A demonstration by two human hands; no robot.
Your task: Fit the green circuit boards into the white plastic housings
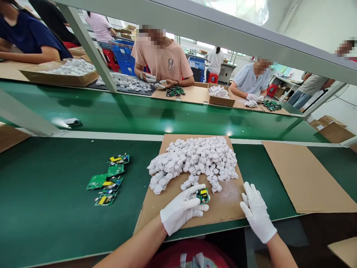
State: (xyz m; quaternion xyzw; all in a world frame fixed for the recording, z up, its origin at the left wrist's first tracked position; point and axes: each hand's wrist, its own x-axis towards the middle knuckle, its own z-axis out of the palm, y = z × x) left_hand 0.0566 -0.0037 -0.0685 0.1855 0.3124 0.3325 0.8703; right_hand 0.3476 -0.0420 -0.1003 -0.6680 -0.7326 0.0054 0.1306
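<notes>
My left hand (185, 206), in a white glove, grips a small green circuit board (202, 195) with a yellow-topped part, held over a cardboard sheet (231, 201). On that sheet lies a big heap of small white pieces (200, 156), just beyond the held board; what they are I cannot tell. My right hand (256, 210), also gloved in white, rests at the sheet's right edge, its fingers stretched out and nothing in it. Several more circuit boards (104, 182) lie on the green table to the left.
A second cardboard sheet (309, 178) lies at the right. Past a pale rail, a green belt (156, 115) crosses, with a small dark and white item (71, 121) on it. Co-workers sit opposite with boxes (221, 99) of white pieces. A slanted frame bar (223, 33) crosses overhead.
</notes>
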